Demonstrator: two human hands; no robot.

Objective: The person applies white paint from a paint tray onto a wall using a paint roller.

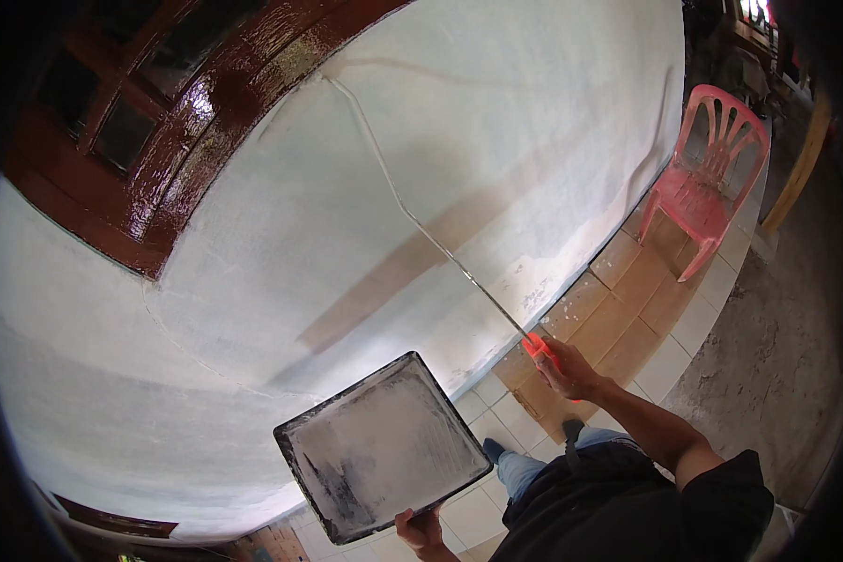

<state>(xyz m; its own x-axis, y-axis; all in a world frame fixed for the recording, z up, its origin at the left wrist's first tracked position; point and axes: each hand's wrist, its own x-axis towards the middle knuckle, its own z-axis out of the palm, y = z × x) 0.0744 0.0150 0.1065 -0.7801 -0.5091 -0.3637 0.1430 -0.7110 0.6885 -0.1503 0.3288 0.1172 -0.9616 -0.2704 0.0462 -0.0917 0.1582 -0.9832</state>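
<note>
Fingers (pixel 560 367) around perhaps plastic orange handle (pixel 539 348)

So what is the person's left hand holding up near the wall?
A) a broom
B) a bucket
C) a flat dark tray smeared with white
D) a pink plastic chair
C: the left hand grips the lower edge of a flat dark tray smeared with white, while the right hand holds the orange handle of a long thin pole reaching up the wall.

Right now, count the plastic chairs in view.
1. A pink plastic chair stands on the tiled floor against the white wall, upper right. More may sit in the dark corner beyond.
</note>
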